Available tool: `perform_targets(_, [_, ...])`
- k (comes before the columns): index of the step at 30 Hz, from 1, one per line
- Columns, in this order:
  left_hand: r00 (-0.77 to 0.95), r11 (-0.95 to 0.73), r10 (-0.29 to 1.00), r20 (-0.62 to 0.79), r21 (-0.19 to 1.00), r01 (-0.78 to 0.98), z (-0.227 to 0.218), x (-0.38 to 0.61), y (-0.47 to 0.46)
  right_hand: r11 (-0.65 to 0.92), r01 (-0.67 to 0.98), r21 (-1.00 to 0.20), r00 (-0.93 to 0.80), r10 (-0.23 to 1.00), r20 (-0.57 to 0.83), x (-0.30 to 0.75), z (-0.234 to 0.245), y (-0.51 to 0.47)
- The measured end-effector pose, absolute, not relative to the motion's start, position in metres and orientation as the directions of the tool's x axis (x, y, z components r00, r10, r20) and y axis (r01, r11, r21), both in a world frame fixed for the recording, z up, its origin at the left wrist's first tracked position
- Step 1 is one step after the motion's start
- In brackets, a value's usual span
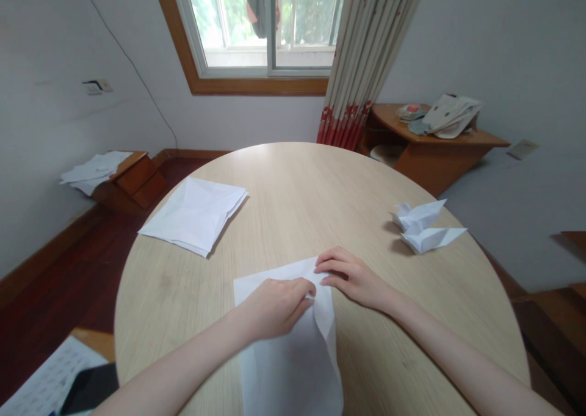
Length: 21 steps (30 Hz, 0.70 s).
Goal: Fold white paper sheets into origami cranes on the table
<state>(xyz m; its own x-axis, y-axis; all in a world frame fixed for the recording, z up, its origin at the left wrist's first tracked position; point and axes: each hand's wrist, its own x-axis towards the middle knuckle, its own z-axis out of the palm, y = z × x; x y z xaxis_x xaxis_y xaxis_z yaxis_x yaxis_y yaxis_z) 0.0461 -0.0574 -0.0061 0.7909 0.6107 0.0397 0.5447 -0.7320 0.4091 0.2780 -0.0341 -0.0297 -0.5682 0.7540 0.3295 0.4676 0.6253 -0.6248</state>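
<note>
A white sheet of paper (293, 361) lies on the round wooden table (297, 196) right in front of me, partly folded along its right side. My left hand (274, 306) rests on the sheet's upper part with fingers curled, pinching the paper's folded corner. My right hand (350, 275) lies beside it at the sheet's top right corner, fingers pressed together on the folded edge. The two hands nearly touch at the fingertips.
A stack of white sheets (195, 214) lies at the table's left. Two folded paper figures (423, 225) sit at the right edge. A low wooden cabinet (130, 181) with papers stands left on the floor. A wooden side table (430, 141) with a bag stands by the curtain.
</note>
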Motion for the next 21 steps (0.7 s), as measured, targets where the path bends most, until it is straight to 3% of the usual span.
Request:
perform_targets(13, [0.757, -0.695, 0.653, 0.036, 0.426, 0.579, -0.007, 0.045, -0.052, 0.539, 0.476, -0.695, -0.489, 0.819, 0.3, 0.279, -0.02, -0.037])
perform_targets(21, [0.744, -0.674, 0.668, -0.002, 0.421, 0.607, -0.002, 0.046, -0.051, 0.592, 0.465, -0.658, -0.57, 0.769, 0.289, 0.28, -0.02, -0.038])
